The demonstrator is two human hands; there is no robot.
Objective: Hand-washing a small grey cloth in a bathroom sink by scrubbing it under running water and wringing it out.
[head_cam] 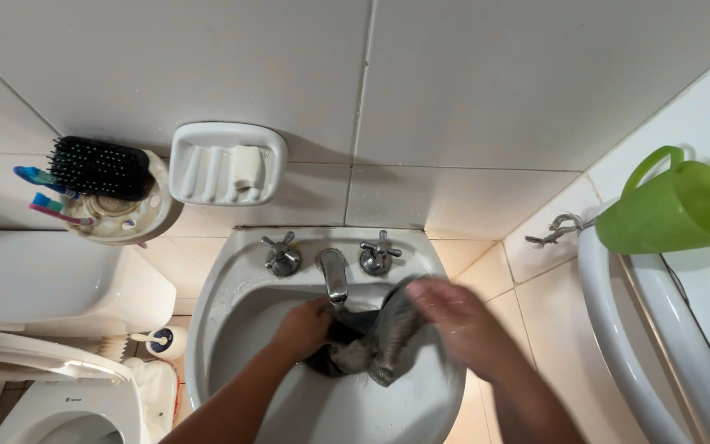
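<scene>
Both hands work a dark grey wet cloth [380, 341] in the white ceramic washbasin [232, 304], just under the chrome spout [334, 275] at the back edge of the basin. Left hand [304, 327] is closed on the lower bunched end of the cloth, fingers curled into it, near the middle of the bowl. Right hand [454, 316] is blurred with motion; it grips the upper fold of the cloth toward the right rim, but the fingers are too smeared to tell how tightly.

Two chrome cross-handle taps [281, 253] flank the spout at the back edge. Whether water runs, cannot tell.

Risks, as judged:
- Right hand sits close to the right rim; a hard rub or wring there could fling water over the rim onto the tiled wall and floor.
- Cloth bunched over the bowl middle may cover the drain, so water could pool.
- Knuckles of the left hand are just below the spout; an upward pull could knock them on it.
- Wet fabric held by the ends can slip from a loose grip and slap into the bowl.

White wall soap dish [228, 163], black bristle hairbrush [100, 167] and green plastic jug [675, 210] stand well apart, out of splash reach mostly.
</scene>
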